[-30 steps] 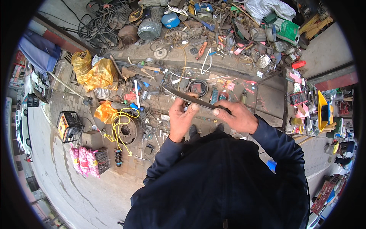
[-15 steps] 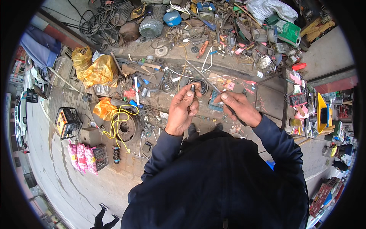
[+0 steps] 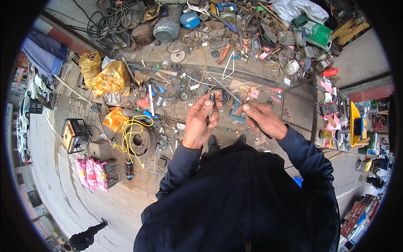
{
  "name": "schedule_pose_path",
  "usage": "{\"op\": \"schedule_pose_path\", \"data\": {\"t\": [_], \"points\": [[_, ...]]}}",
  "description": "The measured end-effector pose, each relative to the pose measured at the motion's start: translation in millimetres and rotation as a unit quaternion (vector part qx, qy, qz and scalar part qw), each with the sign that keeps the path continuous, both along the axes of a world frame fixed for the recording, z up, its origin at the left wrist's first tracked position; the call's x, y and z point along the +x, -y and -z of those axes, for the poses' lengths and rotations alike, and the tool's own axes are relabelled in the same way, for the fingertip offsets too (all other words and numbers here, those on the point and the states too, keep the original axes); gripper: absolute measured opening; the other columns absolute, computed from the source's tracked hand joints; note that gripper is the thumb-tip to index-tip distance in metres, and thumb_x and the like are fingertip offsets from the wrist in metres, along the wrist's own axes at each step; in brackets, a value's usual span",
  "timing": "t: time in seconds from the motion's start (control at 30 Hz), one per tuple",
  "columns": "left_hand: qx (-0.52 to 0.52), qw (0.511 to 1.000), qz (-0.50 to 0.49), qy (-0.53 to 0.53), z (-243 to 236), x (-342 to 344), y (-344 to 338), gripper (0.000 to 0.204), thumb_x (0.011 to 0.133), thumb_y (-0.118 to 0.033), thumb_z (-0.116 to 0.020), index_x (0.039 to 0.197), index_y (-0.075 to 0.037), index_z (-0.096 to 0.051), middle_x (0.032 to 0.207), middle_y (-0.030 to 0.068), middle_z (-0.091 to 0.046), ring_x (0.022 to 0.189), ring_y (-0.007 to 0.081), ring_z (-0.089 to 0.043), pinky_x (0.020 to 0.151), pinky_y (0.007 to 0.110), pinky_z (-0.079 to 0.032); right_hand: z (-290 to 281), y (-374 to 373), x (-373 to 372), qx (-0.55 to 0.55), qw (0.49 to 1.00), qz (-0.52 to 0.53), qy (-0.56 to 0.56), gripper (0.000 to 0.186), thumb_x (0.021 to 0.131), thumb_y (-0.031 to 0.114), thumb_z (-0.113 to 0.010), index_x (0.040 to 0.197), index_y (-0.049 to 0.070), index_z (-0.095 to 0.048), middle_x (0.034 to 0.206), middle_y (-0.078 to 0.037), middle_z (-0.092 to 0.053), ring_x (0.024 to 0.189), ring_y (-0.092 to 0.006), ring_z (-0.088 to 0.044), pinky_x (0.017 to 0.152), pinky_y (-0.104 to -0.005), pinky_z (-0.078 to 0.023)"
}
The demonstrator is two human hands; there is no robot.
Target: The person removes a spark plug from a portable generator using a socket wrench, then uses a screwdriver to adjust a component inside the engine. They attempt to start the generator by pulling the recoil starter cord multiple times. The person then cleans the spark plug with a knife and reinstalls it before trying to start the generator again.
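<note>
My left hand (image 3: pixel 199 122) grips a small dark object (image 3: pixel 212 101) upright between thumb and curled fingers. My right hand (image 3: pixel 264 122) is closed on the dark handle of a long metal blade (image 3: pixel 222 86), which is seen nearly edge-on and slants up to the upper left. Both hands are apart, side by side over the littered pavement. Beyond them lie a round dark pan-like item (image 3: pixel 219 95) and a grey-blue case (image 3: pixel 236 113), partly behind the blade and fingers.
A metal wheel (image 3: pixel 138 143) with yellow hose, orange bags (image 3: pixel 111 80), a generator (image 3: pixel 74 134) and pink sacks (image 3: pixel 90 172) are at left. A scrap pile (image 3: pixel 289 38) lies ahead, a cluttered bench (image 3: pixel 329 109) at right. Another person (image 3: pixel 84 237) walks at lower left.
My hands have separated and the blade has turned from broadside to edge-on and steeper. The small object in my left hand came into view. A walking person has appeared at lower left.
</note>
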State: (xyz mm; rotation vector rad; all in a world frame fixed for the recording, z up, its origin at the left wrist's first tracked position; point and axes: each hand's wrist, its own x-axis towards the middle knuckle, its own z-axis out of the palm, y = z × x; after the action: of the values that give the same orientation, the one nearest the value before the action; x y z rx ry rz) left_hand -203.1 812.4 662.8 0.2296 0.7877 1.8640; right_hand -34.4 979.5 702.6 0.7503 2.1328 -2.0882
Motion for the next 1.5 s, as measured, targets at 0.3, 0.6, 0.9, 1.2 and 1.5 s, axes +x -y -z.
{"op": "schedule_pose_path", "data": {"t": [0.3,0.6,0.9,1.2,1.5], "points": [[-0.019,0.999,-0.008,-0.039,4,1,0,0.035,0.11,-0.019,-0.053,0.139,0.0,-0.056,0.106,0.003,-0.062,0.067,0.0049,-0.044,0.054,0.02,-0.033,9,-1,-1,0.114,0.993,-0.022,-0.028,0.05,0.107,0.049,-0.052,0.111,0.002,-0.069,0.059,-0.002,-0.051,0.055,-0.0115,-0.054,0.054,-0.0316,-0.043],[-0.033,0.989,-0.02,-0.146,12,6,1,0.037,0.109,-0.017,-0.052,0.139,0.004,-0.057,0.096,-0.0005,-0.06,0.065,0.006,-0.039,0.057,0.023,-0.028,3,4,0,0.294,0.954,-0.055,0.035,0.049,0.103,0.055,-0.055,0.117,0.01,-0.07,0.072,-0.013,-0.065,0.077,-0.0336,-0.068,0.073,-0.0439,-0.051],[-0.029,0.984,-0.021,-0.175,8,8,5,0.039,0.109,-0.022,-0.053,0.137,0.004,-0.058,0.099,-0.0017,-0.061,0.065,0.0062,-0.038,0.058,0.023,-0.028,-3,8,0,0.343,0.938,-0.055,0.019,0.049,0.104,0.056,-0.053,0.12,0.013,-0.069,0.071,-0.013,-0.066,0.082,-0.038,-0.068,0.087,-0.0483,-0.051],[-0.046,0.979,-0.024,-0.2,11,10,8,0.039,0.107,-0.025,-0.057,0.135,0.003,-0.06,0.086,-0.0039,-0.056,0.064,0.0049,-0.037,0.057,0.022,-0.027,-13,11,-1,0.345,0.934,-0.061,0.064,0.049,0.103,0.057,-0.054,0.118,0.013,-0.069,0.071,-0.014,-0.067,0.08,-0.0396,-0.069,0.076,-0.0495,-0.053],[-0.081,0.943,-0.091,-0.31,15,13,11,0.027,0.106,-0.025,-0.061,0.119,-0.002,-0.063,0.102,-0.002,-0.058,0.091,0.007,-0.048,0.08,0.025,-0.04,-16,21,-2,0.287,0.955,-0.06,0.042,0.049,0.103,0.055,-0.054,0.114,0.009,-0.068,0.07,-0.018,-0.065,0.07,-0.039,-0.067,0.065,-0.0468,-0.051]]}}
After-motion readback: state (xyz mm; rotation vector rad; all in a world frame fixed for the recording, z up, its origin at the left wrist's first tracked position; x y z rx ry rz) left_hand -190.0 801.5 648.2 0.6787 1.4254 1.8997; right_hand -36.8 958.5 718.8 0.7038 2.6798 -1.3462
